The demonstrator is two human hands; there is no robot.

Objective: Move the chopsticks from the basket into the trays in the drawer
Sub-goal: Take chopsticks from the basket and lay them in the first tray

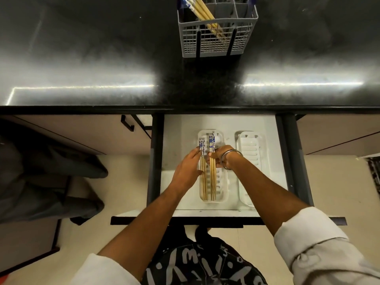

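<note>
A grey wire basket (218,41) stands on the black counter with several bamboo chopsticks (203,13) leaning in its left compartment. Below, the open white drawer (178,130) holds two white slotted trays. Over the left tray (221,194), my left hand (186,171) holds one pair of blue-topped chopsticks (203,175) lengthwise. My right hand (222,157), with a metal bangle at the wrist, grips a second pair (212,182) just to the right of it. Both pairs lie along the left tray with their tips toward me. The right tray (249,145) holds nothing that I can see.
The black counter (102,58) spans the top of the view, its edge above the drawer. Closed cabinet fronts flank the drawer on both sides. A dark chair (47,171) stands on the pale floor at the left.
</note>
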